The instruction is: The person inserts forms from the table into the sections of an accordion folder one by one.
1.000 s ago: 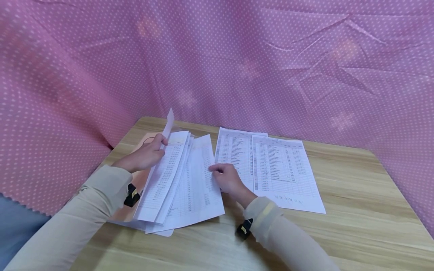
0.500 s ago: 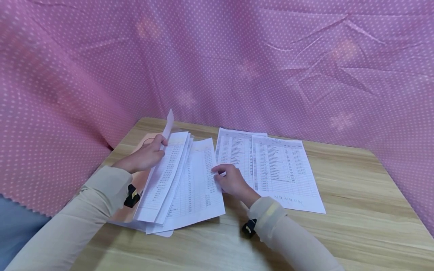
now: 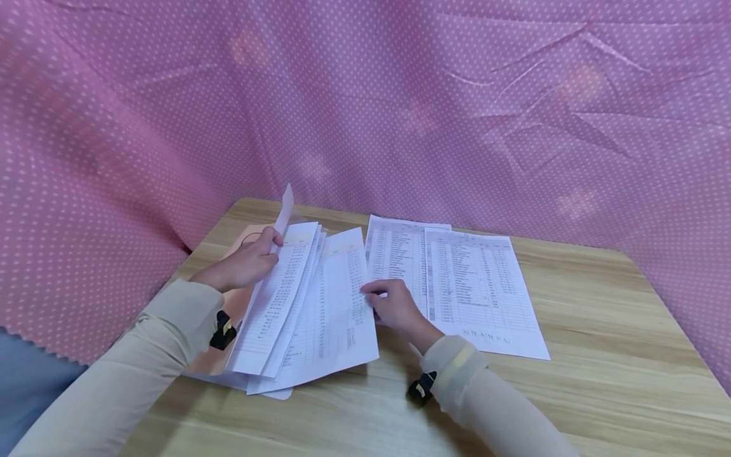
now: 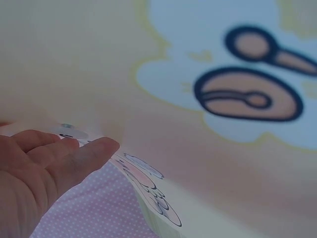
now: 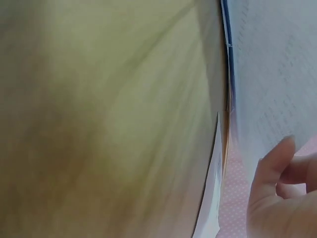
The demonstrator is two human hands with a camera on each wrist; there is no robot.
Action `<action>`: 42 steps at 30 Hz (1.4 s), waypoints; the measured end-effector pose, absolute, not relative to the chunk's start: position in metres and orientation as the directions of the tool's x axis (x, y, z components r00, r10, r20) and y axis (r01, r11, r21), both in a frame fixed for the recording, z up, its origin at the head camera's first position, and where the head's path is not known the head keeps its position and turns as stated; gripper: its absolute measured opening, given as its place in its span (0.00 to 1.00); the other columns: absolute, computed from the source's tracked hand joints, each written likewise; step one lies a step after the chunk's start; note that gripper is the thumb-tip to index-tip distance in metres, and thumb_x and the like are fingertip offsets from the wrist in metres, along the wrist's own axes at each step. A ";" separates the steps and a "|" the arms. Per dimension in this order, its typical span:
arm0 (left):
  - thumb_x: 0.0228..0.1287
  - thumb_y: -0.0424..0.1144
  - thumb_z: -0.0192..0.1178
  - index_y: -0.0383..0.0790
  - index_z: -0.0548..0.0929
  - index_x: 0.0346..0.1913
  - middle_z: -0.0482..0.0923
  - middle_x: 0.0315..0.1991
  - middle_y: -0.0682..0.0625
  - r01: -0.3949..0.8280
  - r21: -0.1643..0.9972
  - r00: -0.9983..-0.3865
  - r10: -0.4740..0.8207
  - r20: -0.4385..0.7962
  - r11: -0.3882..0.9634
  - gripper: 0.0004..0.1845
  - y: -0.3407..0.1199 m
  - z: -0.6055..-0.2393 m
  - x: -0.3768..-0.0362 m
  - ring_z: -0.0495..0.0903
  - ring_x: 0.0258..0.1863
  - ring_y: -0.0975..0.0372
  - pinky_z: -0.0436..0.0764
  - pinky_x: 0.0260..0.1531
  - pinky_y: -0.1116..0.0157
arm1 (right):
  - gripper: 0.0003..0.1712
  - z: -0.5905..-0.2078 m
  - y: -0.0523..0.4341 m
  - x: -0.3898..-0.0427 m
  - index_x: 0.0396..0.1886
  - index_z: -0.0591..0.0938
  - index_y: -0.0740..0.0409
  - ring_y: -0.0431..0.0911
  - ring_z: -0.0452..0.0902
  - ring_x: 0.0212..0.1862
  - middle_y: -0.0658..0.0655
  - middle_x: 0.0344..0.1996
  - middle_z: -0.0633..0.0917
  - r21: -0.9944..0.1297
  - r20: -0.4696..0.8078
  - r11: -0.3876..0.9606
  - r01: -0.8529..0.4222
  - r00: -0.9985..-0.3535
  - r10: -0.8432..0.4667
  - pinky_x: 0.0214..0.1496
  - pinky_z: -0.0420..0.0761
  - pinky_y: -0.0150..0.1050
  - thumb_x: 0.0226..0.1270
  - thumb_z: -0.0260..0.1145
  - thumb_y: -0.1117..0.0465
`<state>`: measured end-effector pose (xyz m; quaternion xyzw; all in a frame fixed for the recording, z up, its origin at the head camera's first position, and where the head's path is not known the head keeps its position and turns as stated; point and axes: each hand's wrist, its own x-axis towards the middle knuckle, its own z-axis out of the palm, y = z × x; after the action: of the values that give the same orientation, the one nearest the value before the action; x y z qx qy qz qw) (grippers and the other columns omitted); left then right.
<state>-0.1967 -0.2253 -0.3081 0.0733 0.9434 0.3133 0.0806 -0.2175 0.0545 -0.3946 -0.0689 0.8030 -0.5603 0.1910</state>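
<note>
In the head view, my left hand (image 3: pixel 245 261) grips raised white sheets (image 3: pixel 284 212) at the left of a stack of printed papers (image 3: pixel 280 298). Beneath them lies a peach folder (image 3: pixel 214 362); its cartoon drawings fill the left wrist view, where my thumb (image 4: pixel 89 158) lies nearly straight beside a printed edge. My right hand (image 3: pixel 396 308) pinches the right edge of a printed sheet (image 3: pixel 337 304), whose near right corner is lifted off the table. In the right wrist view, thumb and fingers (image 5: pixel 270 171) meet at that sheet's edge. My left fingertips are partly hidden.
Two printed sheets lie overlapping right of the stack, a left sheet (image 3: pixel 394 254) and a right sheet (image 3: pixel 480 285) with handwriting near its bottom. All rest on a wooden table (image 3: pixel 594 330). Pink dotted cloth (image 3: pixel 400 114) hangs behind and along the sides.
My right hand has shifted slightly right, and the edge of the printed sheet has moved right with it. My left hand stays in place.
</note>
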 end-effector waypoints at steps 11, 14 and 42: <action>0.67 0.34 0.36 0.37 0.56 0.54 0.67 0.46 0.36 0.083 0.602 -0.976 0.188 -0.114 0.794 0.14 -0.226 -0.311 -0.198 0.71 0.40 0.52 0.68 0.38 0.62 | 0.13 -0.394 0.054 -0.216 0.48 0.82 0.60 0.47 0.79 0.36 0.61 0.43 0.79 -0.951 -0.257 0.245 0.190 -0.926 -0.276 0.33 0.81 0.39 0.68 0.55 0.67; 0.67 0.34 0.36 0.38 0.56 0.54 0.69 0.46 0.35 0.077 0.607 -0.975 0.187 -0.120 0.791 0.13 -0.226 -0.311 -0.198 0.71 0.39 0.52 0.68 0.37 0.62 | 0.13 -0.394 0.053 -0.216 0.48 0.81 0.60 0.47 0.80 0.36 0.61 0.43 0.79 -0.953 -0.263 0.223 0.204 -0.924 -0.278 0.33 0.81 0.38 0.69 0.54 0.67; 0.68 0.34 0.35 0.38 0.55 0.54 0.64 0.48 0.37 0.066 0.624 -0.971 0.194 -0.139 0.778 0.13 -0.227 -0.311 -0.199 0.70 0.42 0.51 0.68 0.39 0.61 | 0.13 -0.396 0.046 -0.214 0.47 0.80 0.66 0.44 0.77 0.30 0.60 0.37 0.77 -0.972 -0.224 0.119 0.201 -0.948 -0.228 0.30 0.78 0.33 0.67 0.54 0.70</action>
<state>-0.1986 -0.2271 -0.3106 0.0692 0.9378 0.3256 0.0983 -0.2144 0.0457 -0.3956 -0.0091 0.7304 -0.6636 0.1615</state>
